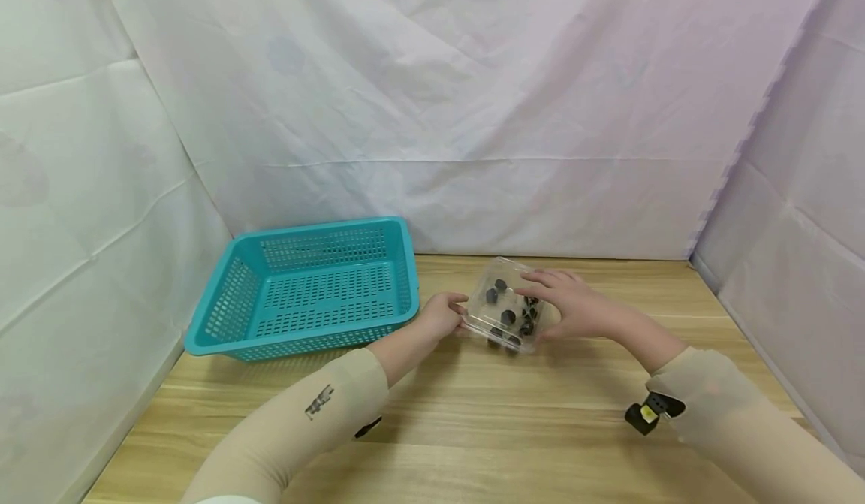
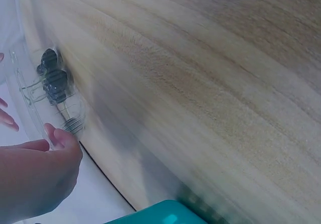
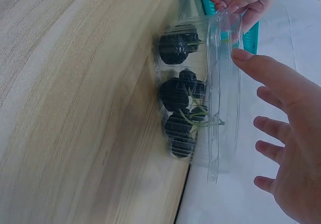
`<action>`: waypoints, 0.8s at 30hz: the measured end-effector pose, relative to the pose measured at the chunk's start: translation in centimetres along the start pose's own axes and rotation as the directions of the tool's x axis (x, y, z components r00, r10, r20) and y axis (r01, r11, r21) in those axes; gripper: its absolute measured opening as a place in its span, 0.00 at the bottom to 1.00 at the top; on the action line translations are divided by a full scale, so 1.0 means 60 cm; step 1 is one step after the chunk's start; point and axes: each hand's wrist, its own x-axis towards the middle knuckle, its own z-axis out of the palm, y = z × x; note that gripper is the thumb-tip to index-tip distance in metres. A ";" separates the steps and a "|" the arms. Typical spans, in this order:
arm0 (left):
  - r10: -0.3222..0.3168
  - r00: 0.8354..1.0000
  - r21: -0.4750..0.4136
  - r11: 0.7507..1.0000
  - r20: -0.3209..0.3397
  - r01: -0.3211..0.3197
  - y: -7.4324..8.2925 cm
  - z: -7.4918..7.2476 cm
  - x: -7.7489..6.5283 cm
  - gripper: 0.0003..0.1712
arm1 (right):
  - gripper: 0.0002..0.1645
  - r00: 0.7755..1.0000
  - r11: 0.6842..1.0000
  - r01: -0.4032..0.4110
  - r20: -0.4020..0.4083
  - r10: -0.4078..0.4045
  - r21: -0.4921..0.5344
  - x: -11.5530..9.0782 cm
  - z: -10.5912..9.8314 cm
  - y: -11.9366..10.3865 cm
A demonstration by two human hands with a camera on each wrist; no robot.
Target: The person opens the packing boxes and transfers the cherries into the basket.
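Note:
A clear plastic clamshell box (image 1: 478,310) with its lid down sits tilted to my view on the table. Inside are several dark round fruits (image 3: 174,94), some with thin green stems. My left hand (image 1: 442,315) pinches the box's near left corner between thumb and fingers, as the left wrist view also shows. My right hand (image 1: 577,309) is at the box's right side, fingers spread and slightly bent over the lid. In the right wrist view, the thumb (image 3: 243,54) lies at the lid's edge; whether it touches cannot be told.
Left of the box stands a teal perforated plastic basket (image 1: 408,264), with nothing visible in it. The wooden table (image 1: 473,429) ends at a white cloth backdrop (image 1: 541,203); cloth walls also stand at both sides. A small black device (image 1: 642,417) is strapped to the right sleeve.

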 end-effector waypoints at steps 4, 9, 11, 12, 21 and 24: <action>0.006 1.000 0.002 1.000 -0.010 -0.006 -0.001 0.000 0.003 0.31 | 0.53 1.000 1.000 0.004 0.002 -0.004 -0.005 -0.003 -0.001 0.000; 0.003 1.000 0.013 1.000 -0.025 -0.002 -0.002 -0.001 0.008 0.27 | 0.51 1.000 1.000 0.024 0.012 -0.023 -0.019 -0.005 0.000 0.003; 0.004 1.000 0.024 1.000 -0.025 -0.004 -0.002 -0.001 0.010 0.26 | 0.50 0.999 0.999 0.043 0.006 -0.043 -0.019 -0.006 0.003 0.006; 0.005 1.000 0.030 1.000 -0.025 -0.004 -0.001 -0.001 0.009 0.25 | 0.49 0.998 0.998 0.055 0.001 -0.055 -0.015 -0.006 0.004 0.007; 0.021 1.000 0.063 0.998 -0.022 -0.020 -0.002 -0.002 0.013 0.26 | 0.49 0.997 0.997 0.076 -0.005 -0.076 0.017 -0.003 0.023 0.024; 0.023 0.999 0.071 0.997 -0.032 -0.020 -0.002 -0.001 0.013 0.25 | 0.50 0.997 0.997 0.078 -0.006 -0.078 0.026 -0.002 0.027 0.025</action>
